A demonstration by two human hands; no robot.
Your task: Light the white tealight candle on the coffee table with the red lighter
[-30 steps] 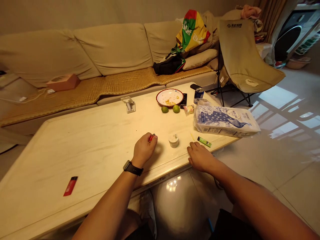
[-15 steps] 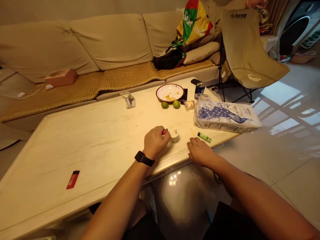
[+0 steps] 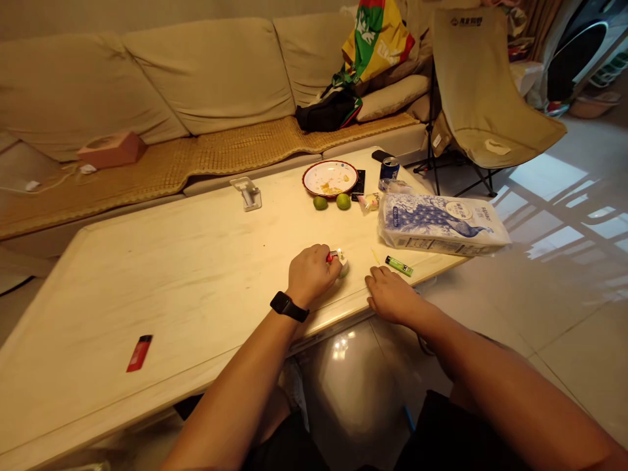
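Pale marble worktop point(image 3: 161, 288): the left hand point(image 3: 311, 275), fingers closed, grips a red lighter point(image 3: 333, 256) right at a small white cup point(image 3: 343, 267); the open right hand point(image 3: 392, 294) rests near a green lighter point(image 3: 399, 266). A slip could tip the cup.

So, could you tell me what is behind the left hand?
The tip of a red lighter and part of a small white cup show there; the left hand covers the lighter's body and the cup's near side.
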